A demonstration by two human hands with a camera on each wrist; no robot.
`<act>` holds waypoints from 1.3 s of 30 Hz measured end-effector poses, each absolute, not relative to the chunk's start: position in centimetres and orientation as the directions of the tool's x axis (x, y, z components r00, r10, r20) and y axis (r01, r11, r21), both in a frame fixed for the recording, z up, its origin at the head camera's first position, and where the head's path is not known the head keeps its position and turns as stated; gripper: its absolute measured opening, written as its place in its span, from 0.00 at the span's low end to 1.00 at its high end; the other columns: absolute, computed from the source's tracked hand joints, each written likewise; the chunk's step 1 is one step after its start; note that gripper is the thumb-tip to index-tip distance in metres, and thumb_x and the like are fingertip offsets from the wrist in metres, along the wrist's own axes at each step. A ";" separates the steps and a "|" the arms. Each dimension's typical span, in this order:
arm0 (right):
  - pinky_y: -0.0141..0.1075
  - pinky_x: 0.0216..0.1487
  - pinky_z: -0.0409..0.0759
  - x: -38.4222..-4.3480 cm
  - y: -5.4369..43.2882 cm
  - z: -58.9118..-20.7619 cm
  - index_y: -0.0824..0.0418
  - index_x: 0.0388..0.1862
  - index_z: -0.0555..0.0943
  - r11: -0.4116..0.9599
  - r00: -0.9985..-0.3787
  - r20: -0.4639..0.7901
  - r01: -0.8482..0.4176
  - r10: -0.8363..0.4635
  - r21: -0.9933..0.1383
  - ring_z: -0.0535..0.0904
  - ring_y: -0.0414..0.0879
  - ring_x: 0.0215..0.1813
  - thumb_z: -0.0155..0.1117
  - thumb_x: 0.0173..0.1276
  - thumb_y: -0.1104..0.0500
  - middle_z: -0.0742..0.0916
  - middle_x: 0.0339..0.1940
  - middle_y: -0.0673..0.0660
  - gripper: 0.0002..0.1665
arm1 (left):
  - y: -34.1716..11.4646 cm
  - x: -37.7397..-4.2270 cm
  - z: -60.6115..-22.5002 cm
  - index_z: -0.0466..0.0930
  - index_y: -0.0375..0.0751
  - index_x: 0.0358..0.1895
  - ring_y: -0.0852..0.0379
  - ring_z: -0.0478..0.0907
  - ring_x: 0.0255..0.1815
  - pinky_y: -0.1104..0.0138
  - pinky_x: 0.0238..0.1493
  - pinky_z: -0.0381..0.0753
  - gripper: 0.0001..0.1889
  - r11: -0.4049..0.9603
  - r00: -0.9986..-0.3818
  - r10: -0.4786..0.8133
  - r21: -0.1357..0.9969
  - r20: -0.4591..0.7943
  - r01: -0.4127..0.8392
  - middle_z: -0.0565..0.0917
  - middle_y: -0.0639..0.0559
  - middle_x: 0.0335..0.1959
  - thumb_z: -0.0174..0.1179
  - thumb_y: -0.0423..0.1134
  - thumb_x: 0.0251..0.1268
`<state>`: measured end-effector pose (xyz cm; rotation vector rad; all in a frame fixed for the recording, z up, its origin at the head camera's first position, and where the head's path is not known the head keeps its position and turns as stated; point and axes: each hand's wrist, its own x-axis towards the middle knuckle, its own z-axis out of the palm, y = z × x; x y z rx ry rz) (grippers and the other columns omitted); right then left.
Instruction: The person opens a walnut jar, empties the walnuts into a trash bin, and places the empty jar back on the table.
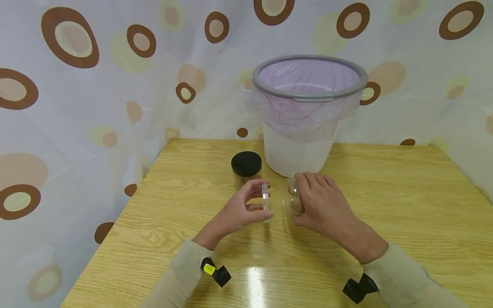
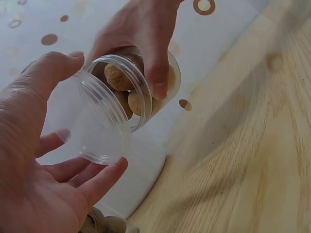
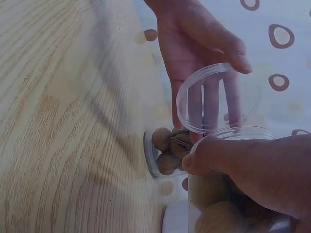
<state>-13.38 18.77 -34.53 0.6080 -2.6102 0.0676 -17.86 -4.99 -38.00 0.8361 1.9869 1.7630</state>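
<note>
My left hand (image 1: 238, 209) holds a clear round lid (image 1: 265, 201) upright by its edge, between thumb and fingers. The right hand (image 1: 325, 203) grips a clear plastic jar (image 1: 286, 201) tilted on its side, its uncovered mouth facing the lid. Inside that jar are several walnuts (image 2: 116, 76), best seen in the left wrist view. Lid and jar mouth are close together; in the head view a small gap separates them. Just beyond my left hand stands a second clear jar with a black lid (image 1: 246, 164), and walnuts (image 3: 167, 145) show through its wall in the right wrist view.
A white bin (image 1: 298, 152) with a purple liner and a grey rim (image 1: 327, 95) stands behind the hands on the wooden table (image 1: 404, 205). A patterned curtain (image 1: 154, 85) hangs behind the table and along its left side.
</note>
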 end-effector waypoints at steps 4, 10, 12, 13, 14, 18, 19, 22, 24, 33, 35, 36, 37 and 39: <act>0.54 0.59 0.76 -13.4 18.9 -34.5 0.71 0.56 0.72 0.901 -0.795 0.448 -0.430 -0.409 0.058 0.79 0.60 0.54 0.81 0.35 0.48 0.82 0.50 0.65 0.51 | -5.2 -17.7 -38.0 0.62 0.55 0.74 0.48 0.69 0.67 0.58 0.63 0.78 0.38 0.150 -0.774 0.620 0.948 0.130 0.280 0.68 0.49 0.69 0.69 0.40 0.61; 0.53 0.57 0.76 -13.4 19.0 -34.3 0.71 0.55 0.72 0.898 -0.780 0.468 -0.433 -0.415 0.075 0.79 0.60 0.53 0.81 0.35 0.48 0.82 0.48 0.65 0.50 | -5.3 -17.6 -38.2 0.63 0.54 0.75 0.50 0.71 0.63 0.57 0.58 0.79 0.41 0.372 -0.786 0.606 0.830 0.121 0.415 0.71 0.48 0.65 0.71 0.48 0.59; 0.53 0.56 0.77 -13.5 19.1 -34.2 0.71 0.55 0.72 0.896 -0.773 0.475 -0.436 -0.420 0.081 0.80 0.60 0.52 0.81 0.35 0.48 0.82 0.48 0.64 0.50 | -5.3 -17.6 -38.3 0.62 0.55 0.76 0.48 0.71 0.63 0.56 0.57 0.78 0.42 0.434 -0.785 0.610 0.784 0.106 0.443 0.71 0.47 0.64 0.71 0.51 0.58; 0.53 0.55 0.77 -13.5 19.1 -34.1 0.71 0.54 0.71 0.895 -0.770 0.478 -0.437 -0.422 0.085 0.80 0.60 0.51 0.81 0.35 0.48 0.82 0.47 0.64 0.50 | -5.3 -17.6 -38.4 0.62 0.55 0.76 0.49 0.71 0.62 0.55 0.58 0.78 0.43 0.466 -0.786 0.611 0.759 0.096 0.455 0.71 0.46 0.64 0.71 0.53 0.57; 0.53 0.55 0.77 -13.5 19.2 -34.1 0.71 0.54 0.71 0.894 -0.767 0.482 -0.439 -0.424 0.089 0.80 0.60 0.51 0.81 0.35 0.48 0.82 0.47 0.64 0.49 | -5.3 -17.6 -38.5 0.62 0.55 0.76 0.49 0.70 0.62 0.55 0.58 0.77 0.43 0.495 -0.788 0.610 0.734 0.087 0.464 0.71 0.46 0.64 0.72 0.54 0.56; 0.52 0.54 0.76 -13.6 19.3 -33.8 0.70 0.53 0.71 0.893 -0.763 0.486 -0.440 -0.427 0.095 0.80 0.60 0.49 0.80 0.35 0.50 0.82 0.45 0.64 0.47 | -5.0 -17.8 -38.8 0.63 0.54 0.76 0.46 0.68 0.64 0.55 0.62 0.74 0.44 0.586 -0.784 0.618 0.635 0.050 0.503 0.70 0.45 0.63 0.72 0.56 0.55; 0.52 0.54 0.76 -13.6 19.3 -33.7 0.70 0.53 0.71 0.894 -0.764 0.485 -0.439 -0.426 0.094 0.80 0.60 0.50 0.80 0.35 0.50 0.82 0.45 0.64 0.47 | -5.0 -17.8 -38.9 0.63 0.53 0.76 0.46 0.67 0.64 0.55 0.62 0.74 0.44 0.603 -0.781 0.623 0.613 0.038 0.511 0.71 0.45 0.63 0.72 0.56 0.55; 0.53 0.55 0.77 -13.7 19.4 -33.5 0.71 0.53 0.72 0.896 -0.770 0.479 -0.435 -0.422 0.090 0.80 0.61 0.51 0.80 0.35 0.50 0.82 0.46 0.64 0.47 | -4.8 -17.9 -39.3 0.64 0.52 0.75 0.46 0.66 0.65 0.55 0.61 0.74 0.44 0.651 -0.771 0.637 0.545 -0.012 0.529 0.71 0.47 0.64 0.71 0.58 0.55; 0.53 0.55 0.77 -13.7 19.5 -33.4 0.71 0.54 0.72 0.897 -0.773 0.475 -0.433 -0.420 0.087 0.80 0.61 0.51 0.80 0.36 0.50 0.83 0.47 0.65 0.48 | -4.8 -17.8 -39.5 0.65 0.52 0.75 0.46 0.65 0.66 0.56 0.62 0.73 0.44 0.676 -0.761 0.647 0.500 -0.049 0.542 0.71 0.47 0.64 0.71 0.59 0.54; 0.54 0.56 0.76 -13.9 20.1 -32.5 0.71 0.54 0.71 0.900 -0.772 0.483 -0.426 -0.413 0.089 0.79 0.61 0.52 0.80 0.37 0.50 0.82 0.48 0.65 0.47 | -4.8 -17.5 -40.0 0.66 0.51 0.74 0.48 0.66 0.61 0.58 0.62 0.74 0.44 0.718 -0.745 0.665 0.323 -0.056 0.616 0.72 0.48 0.63 0.69 0.63 0.54; 0.55 0.56 0.76 -13.8 20.3 -32.4 0.71 0.54 0.71 0.901 -0.772 0.483 -0.425 -0.412 0.089 0.79 0.61 0.52 0.81 0.36 0.50 0.82 0.48 0.66 0.48 | -4.7 -17.4 -40.1 0.66 0.51 0.73 0.48 0.67 0.61 0.59 0.63 0.73 0.44 0.719 -0.742 0.670 0.284 -0.037 0.635 0.73 0.48 0.63 0.69 0.63 0.54; 0.55 0.56 0.76 -13.8 20.4 -32.4 0.71 0.54 0.71 0.901 -0.772 0.484 -0.425 -0.412 0.089 0.78 0.61 0.52 0.81 0.36 0.49 0.82 0.48 0.66 0.48 | -4.7 -17.4 -40.2 0.66 0.50 0.73 0.48 0.68 0.61 0.58 0.63 0.73 0.44 0.719 -0.740 0.671 0.267 -0.030 0.641 0.73 0.48 0.62 0.69 0.63 0.54; 0.55 0.57 0.76 -13.8 20.4 -32.4 0.71 0.54 0.71 0.900 -0.771 0.484 -0.427 -0.414 0.090 0.78 0.61 0.52 0.81 0.37 0.49 0.82 0.48 0.66 0.49 | -4.6 -17.4 -40.3 0.67 0.50 0.73 0.48 0.68 0.62 0.58 0.63 0.73 0.43 0.720 -0.739 0.673 0.254 -0.028 0.646 0.73 0.48 0.62 0.69 0.63 0.54; 0.55 0.56 0.76 -13.9 20.6 -32.3 0.72 0.55 0.71 0.898 -0.768 0.486 -0.429 -0.418 0.094 0.79 0.62 0.52 0.81 0.37 0.49 0.82 0.48 0.66 0.49 | -4.6 -17.4 -40.5 0.67 0.50 0.72 0.48 0.68 0.61 0.58 0.63 0.73 0.43 0.720 -0.737 0.676 0.235 -0.025 0.653 0.73 0.48 0.63 0.69 0.63 0.55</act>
